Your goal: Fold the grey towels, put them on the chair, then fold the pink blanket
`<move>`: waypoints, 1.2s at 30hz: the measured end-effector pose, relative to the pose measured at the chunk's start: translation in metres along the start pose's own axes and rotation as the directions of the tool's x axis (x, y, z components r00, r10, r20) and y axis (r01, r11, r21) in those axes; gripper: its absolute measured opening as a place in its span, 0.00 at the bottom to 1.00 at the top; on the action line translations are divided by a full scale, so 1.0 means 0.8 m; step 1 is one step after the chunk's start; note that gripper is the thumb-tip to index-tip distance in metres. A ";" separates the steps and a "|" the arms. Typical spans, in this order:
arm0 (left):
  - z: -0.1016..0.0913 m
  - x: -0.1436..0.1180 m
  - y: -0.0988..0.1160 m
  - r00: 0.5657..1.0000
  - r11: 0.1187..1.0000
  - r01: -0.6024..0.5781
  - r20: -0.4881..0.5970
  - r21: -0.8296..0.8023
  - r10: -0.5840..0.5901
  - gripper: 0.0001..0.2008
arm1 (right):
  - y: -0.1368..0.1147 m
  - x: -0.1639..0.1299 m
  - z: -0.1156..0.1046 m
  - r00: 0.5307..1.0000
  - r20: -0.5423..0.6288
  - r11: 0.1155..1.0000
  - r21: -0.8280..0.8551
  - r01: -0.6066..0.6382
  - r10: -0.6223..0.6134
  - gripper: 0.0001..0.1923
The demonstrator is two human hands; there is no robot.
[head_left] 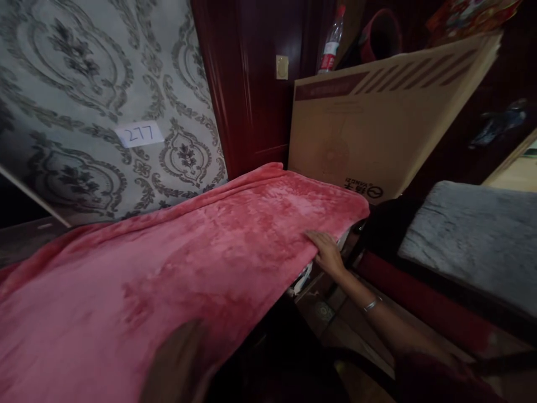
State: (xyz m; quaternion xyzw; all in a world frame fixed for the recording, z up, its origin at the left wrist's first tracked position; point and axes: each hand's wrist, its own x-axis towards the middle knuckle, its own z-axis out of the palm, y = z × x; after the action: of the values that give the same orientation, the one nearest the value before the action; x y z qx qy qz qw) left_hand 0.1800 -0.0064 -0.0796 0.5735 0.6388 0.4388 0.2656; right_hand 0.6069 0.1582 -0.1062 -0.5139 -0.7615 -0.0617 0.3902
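Note:
A pink plush blanket (201,235) with a mottled nap covers a long raised surface from the left side to the middle. Its far side carries a long fold along the wall, and its near edge hangs slightly over. My right hand (329,252) rests at that near edge towards the right end, fingers stretched flat on the cloth; the thumb is hidden. Low in the picture, my left hand (174,364) is over or against the blanket near its front edge. Dimness and motion blur hide the fingers of this hand.
A large cardboard box (352,129) stands behind the blanket's right end, with a plastic bottle (331,47) at its top edge. To the right is a seat with a grey plush cover (478,240). Patterned wallpaper (84,67) and a dark red door (260,106) are behind.

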 end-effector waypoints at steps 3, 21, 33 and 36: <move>0.056 -0.007 0.018 0.958 0.944 -0.253 0.192 0.211 0.214 0.30 | 0.024 0.009 -0.006 0.998 0.056 1.000 -0.013 -0.024 0.025 0.35; 0.060 -0.002 0.072 0.573 0.256 -0.766 0.446 0.589 0.688 0.29 | 0.064 0.017 -0.043 0.992 0.114 0.996 0.069 0.049 -0.056 0.33; 0.071 -0.023 0.076 0.632 0.427 -0.775 0.578 0.466 0.516 0.16 | 0.086 -0.050 -0.026 0.992 0.047 0.993 0.019 0.116 -0.116 0.38; 0.061 -0.015 0.085 0.586 0.588 -0.769 0.643 0.251 0.493 0.10 | 0.085 -0.059 -0.034 0.995 -0.019 0.995 -0.015 0.098 -0.098 0.28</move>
State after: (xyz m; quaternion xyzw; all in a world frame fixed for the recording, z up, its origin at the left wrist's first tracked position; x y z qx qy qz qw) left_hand 0.2579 -0.0085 -0.0459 0.9102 0.3760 0.1532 0.0815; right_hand 0.6855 0.1419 -0.1395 -0.4779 -0.7814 -0.0911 0.3908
